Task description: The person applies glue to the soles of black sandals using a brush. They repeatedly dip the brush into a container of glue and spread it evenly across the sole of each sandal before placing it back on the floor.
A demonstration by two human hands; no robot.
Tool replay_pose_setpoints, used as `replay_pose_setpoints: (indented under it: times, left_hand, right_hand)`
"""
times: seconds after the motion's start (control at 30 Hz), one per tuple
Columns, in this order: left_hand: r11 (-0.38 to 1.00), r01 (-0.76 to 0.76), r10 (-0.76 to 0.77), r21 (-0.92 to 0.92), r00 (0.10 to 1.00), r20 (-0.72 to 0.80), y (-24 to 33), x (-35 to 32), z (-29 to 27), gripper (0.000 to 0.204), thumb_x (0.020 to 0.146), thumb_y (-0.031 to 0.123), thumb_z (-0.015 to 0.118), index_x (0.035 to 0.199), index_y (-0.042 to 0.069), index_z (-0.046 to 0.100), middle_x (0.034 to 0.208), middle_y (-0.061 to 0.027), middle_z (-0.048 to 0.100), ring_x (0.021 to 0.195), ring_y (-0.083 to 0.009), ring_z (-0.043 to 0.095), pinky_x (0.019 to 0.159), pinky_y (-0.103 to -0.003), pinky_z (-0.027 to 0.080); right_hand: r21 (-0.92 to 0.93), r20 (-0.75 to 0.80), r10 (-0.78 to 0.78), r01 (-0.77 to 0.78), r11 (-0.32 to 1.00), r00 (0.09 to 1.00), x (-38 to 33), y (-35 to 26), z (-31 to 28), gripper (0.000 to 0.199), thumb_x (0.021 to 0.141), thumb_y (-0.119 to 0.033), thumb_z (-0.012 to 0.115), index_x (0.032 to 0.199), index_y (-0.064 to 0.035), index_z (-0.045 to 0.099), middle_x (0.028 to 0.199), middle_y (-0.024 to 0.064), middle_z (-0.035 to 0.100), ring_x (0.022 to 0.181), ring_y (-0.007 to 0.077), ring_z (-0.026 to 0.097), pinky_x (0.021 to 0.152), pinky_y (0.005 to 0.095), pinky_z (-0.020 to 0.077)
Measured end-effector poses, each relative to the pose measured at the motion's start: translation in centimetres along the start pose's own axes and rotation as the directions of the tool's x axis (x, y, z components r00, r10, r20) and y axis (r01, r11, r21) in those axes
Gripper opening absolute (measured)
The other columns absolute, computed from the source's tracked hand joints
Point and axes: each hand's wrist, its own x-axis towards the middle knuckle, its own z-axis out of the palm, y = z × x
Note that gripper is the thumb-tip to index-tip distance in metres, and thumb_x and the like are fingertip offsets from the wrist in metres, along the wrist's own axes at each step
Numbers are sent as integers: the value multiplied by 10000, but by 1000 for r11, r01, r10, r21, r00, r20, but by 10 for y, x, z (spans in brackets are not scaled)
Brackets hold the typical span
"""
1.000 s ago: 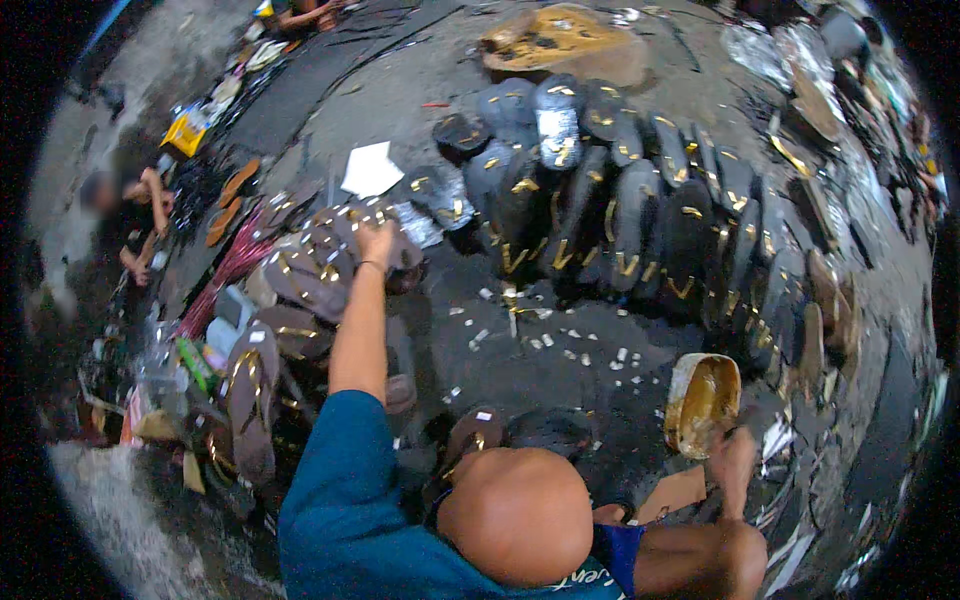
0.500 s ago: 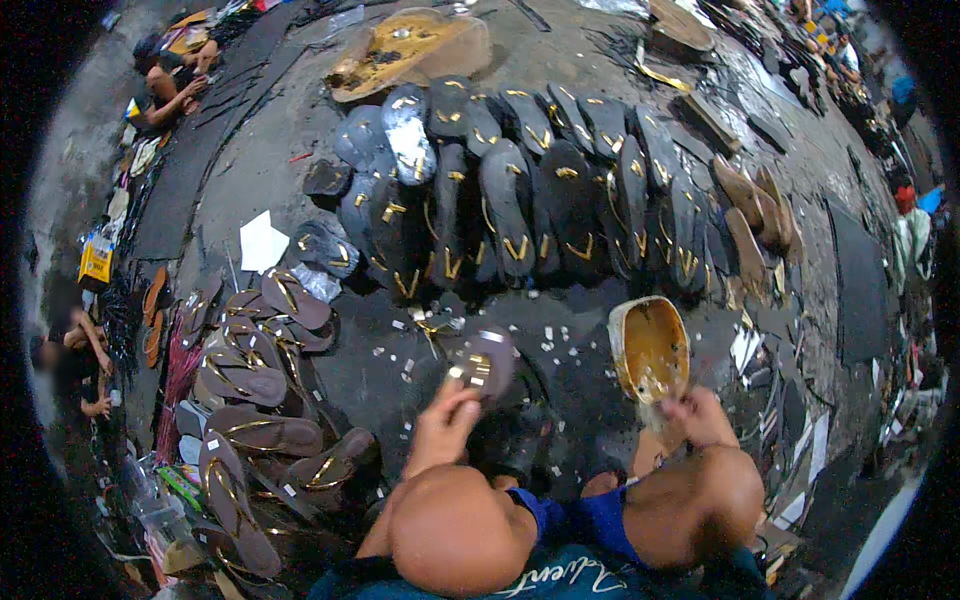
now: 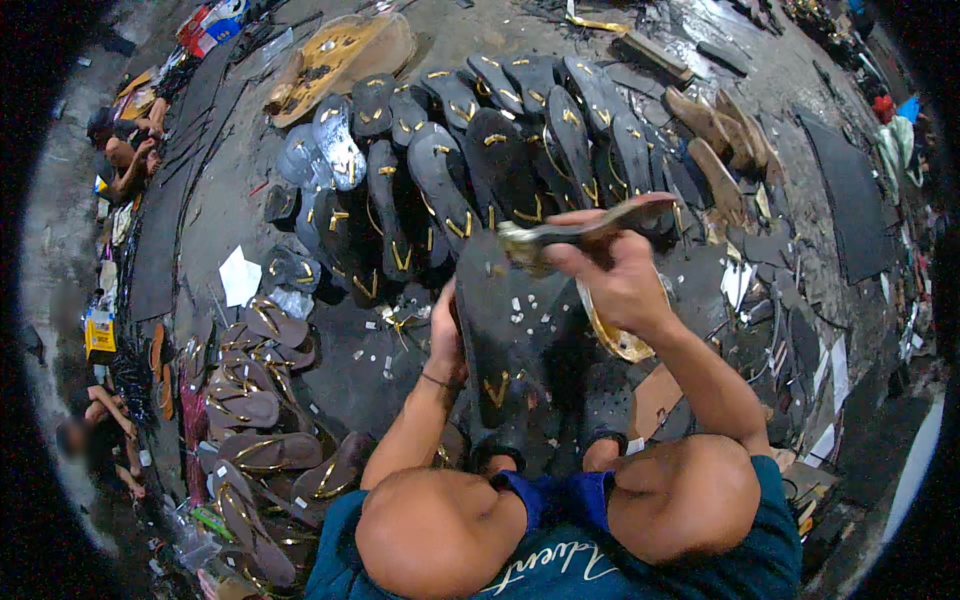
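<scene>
My left hand point(image 3: 447, 330) grips the left edge of a long dark sandal sole point(image 3: 485, 310), which stands out in front of my knees with gold strap ends in a V at its near end. My right hand point(image 3: 628, 285) is closed around a blurred tool point(image 3: 645, 212) with a shiny metallic end and a brownish other end; its exact kind cannot be made out. The metallic end lies close to the sole's far part; whether they touch is unclear. Behind my right wrist, a yellowish basin point(image 3: 600, 325) is mostly hidden.
Rows of black sandal soles point(image 3: 440, 180) with gold strap pieces lie ahead. Brown sandals with gold straps point(image 3: 245, 405) are heaped at left. Brown foot-shaped pieces point(image 3: 715, 130) lie at right. A larger stained tray point(image 3: 385, 60) sits far off. People point(image 3: 130, 150) sit at the left.
The brown sandal with a gold strap no longer shows in my left hand, which now grips a dark sole. My right hand has risen forward and left from the basin, tool in hand. The view has shifted.
</scene>
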Motion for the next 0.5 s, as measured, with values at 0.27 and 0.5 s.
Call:
replay_pose_setpoints:
  times: [0.27, 0.5]
  left_hand:
    - [963, -93, 138, 253, 976, -166, -4, -16, 66, 537, 982, 395, 337, 1359, 27, 440, 1301, -162, 539, 1126, -294, 581, 961, -431, 487]
    - [988, -149, 153, -41, 981, 119, 4, -6, 39, 600, 992, 492, 296, 1376, 49, 421, 1305, -164, 531, 1107, -300, 588, 949, -440, 495]
  right_hand:
    - [-393, 1, -489, 450, 802, 872, 19, 36, 7, 222, 773, -48, 649, 986, -98, 685, 909, 119, 689, 803, 322, 653, 703, 395, 501]
    - [-371, -8, -418, 386, 845, 908, -2, 24, -8, 220, 781, -69, 702, 998, -61, 670, 959, 118, 676, 890, 279, 645, 777, 368, 492]
